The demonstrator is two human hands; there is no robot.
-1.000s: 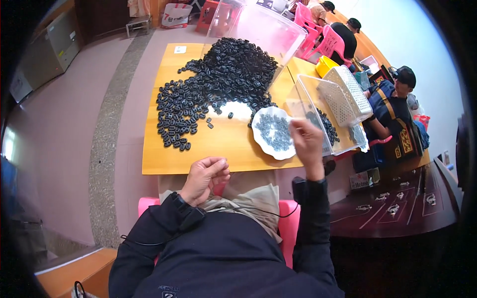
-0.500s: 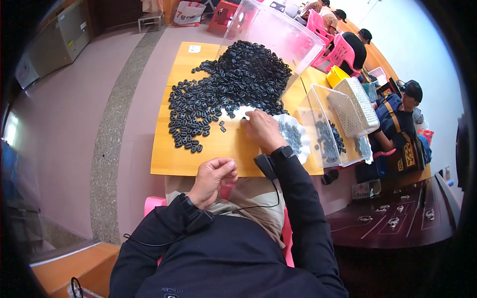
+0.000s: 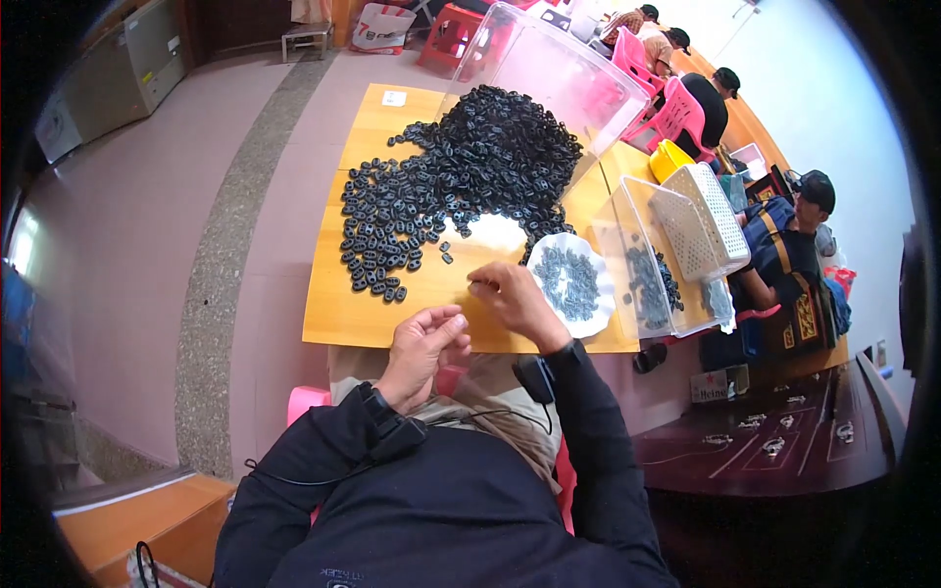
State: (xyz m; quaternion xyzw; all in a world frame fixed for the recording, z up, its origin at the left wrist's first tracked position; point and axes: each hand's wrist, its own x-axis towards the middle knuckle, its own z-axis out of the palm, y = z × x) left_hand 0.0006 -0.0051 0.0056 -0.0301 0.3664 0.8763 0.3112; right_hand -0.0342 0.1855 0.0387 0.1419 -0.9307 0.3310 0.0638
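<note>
A big heap of small black oval plastic pieces (image 3: 500,147) with two holes each covers the far middle of the table, thinning out toward the left. My right hand (image 3: 518,302) is above the bare wood in front of the heap, thumb and forefinger pinched; whatever lies between the tips is too small to make out. Lower and to its left, over the table's near edge, my left hand (image 3: 426,351) has its thumb pressed against curled fingers, and its contents are hidden. Beside my right wrist stands a white scalloped dish (image 3: 602,312) with many small greyish translucent pieces (image 3: 569,284).
Right of the dish is a clear plastic bin (image 3: 627,201) with dark pieces inside, and a white perforated basket (image 3: 698,220) rests on it. A large clear tub (image 3: 578,69) lies behind the heap. Beyond sits a yellow bowl (image 3: 668,160). Co-workers sit to the right.
My right hand has come back from the heap's near edge toward my left hand, uncovering the dish and a white patch by the heap. My left hand has hardly moved.
</note>
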